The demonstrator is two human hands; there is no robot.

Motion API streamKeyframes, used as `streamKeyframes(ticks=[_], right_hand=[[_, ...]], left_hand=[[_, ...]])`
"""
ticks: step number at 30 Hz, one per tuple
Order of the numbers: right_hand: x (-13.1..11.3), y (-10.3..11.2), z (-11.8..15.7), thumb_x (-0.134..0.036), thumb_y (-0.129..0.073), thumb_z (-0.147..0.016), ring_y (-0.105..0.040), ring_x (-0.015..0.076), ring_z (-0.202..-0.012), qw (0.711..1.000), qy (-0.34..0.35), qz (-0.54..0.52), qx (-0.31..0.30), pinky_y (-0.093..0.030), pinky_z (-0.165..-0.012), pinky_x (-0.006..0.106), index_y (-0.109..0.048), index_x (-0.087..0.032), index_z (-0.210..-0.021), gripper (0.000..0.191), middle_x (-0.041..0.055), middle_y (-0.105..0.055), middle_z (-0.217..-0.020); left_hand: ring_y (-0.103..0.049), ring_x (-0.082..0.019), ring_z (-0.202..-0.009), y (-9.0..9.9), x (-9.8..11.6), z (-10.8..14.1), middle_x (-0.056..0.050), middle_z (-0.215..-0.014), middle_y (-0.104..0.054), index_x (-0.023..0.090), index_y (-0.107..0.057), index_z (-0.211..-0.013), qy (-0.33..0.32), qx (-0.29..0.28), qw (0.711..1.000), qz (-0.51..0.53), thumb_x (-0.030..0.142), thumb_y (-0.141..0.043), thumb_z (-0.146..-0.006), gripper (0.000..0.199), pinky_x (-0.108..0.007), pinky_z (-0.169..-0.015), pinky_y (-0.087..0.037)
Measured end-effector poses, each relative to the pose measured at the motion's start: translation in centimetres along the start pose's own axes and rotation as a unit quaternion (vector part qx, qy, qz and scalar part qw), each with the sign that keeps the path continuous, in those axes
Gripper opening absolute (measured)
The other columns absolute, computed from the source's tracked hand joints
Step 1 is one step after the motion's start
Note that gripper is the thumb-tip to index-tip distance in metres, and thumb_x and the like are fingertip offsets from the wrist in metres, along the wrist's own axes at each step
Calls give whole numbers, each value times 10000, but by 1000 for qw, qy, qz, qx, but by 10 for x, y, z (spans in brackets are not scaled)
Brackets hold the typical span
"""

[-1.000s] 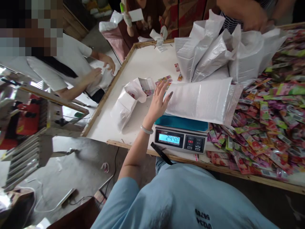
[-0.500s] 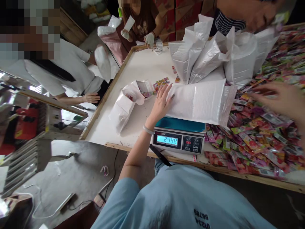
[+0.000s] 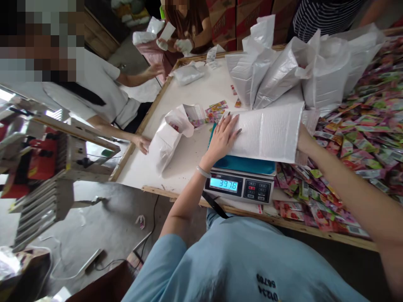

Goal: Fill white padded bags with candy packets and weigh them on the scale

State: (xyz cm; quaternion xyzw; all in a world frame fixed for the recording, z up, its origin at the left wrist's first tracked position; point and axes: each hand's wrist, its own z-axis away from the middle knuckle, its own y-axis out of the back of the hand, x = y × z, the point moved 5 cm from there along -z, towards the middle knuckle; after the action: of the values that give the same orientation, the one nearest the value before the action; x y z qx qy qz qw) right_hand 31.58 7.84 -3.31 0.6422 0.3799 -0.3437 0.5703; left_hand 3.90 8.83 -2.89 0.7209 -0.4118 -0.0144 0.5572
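Observation:
A white padded mailer bag lies on its side on a digital scale with a blue pan and a lit display. My left hand rests flat on the bag's left end, fingers spread. At the bag's right end, its mouth gapes, and my right hand reaches into it; the fingers are hidden inside. A heap of small colourful snack sachets spreads across the table to the right of the scale.
Several white padded bags stand behind the scale. Left of it lies an open filled bag beside loose sachets. A co-worker's hand is at that bag. Another person's gloved hand is at the far edge, near a white package.
My right hand has gone from above the sachets into the bag's mouth. The scale's reading has risen. A white package now lies at the far edge, and the co-worker's hand has come to the left bag.

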Motion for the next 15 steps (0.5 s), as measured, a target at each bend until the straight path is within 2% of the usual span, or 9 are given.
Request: streamKeyframes(ticks=[3, 6, 10, 15], right_hand=[[-5, 25, 15, -430, -672, -823, -602, 235, -727, 998, 18, 65, 13, -511, -729, 369, -702, -180, -723, 271, 82, -676, -698], [-11, 52, 30, -384, -611, -783, -574, 199, -650, 987, 46, 148, 38, -448, -667, 325, -716, -177, -729, 238, 85, -688, -717], [-4, 95, 44, -647, -689, -753, -452, 143, -563, 981, 14, 145, 128, -332, -544, 290, -701, -186, -753, 461, 45, -578, -629], [2, 138, 61, -930, -718, -543, -411, 147, -588, 972, -32, 136, 187, -328, -554, 342, -642, -224, -711, 730, 48, -525, -641]], left_hand=[[-263, -280, -1633, 2, 1, 0, -162, -1705, -363, 210, -370, -1626, -8, 1, 1000, 8, 564, -246, -1112, 636, -531, -1334, -248], [-239, -285, -1640, 7, 0, 0, -169, -1724, -316, 205, -338, -1636, -11, -2, 1000, 11, 545, -228, -1116, 631, -550, -1333, -241], [-248, -285, -1635, 19, -2, 0, -195, -1711, -324, 171, -335, -1631, -18, 18, 1000, 8, 520, -211, -1120, 631, -541, -1339, -232], [-213, -266, -1647, 28, -1, -2, -139, -1719, -322, 252, -303, -1645, -31, 31, 999, 16, 501, -227, -1123, 584, -532, -1349, -220]])
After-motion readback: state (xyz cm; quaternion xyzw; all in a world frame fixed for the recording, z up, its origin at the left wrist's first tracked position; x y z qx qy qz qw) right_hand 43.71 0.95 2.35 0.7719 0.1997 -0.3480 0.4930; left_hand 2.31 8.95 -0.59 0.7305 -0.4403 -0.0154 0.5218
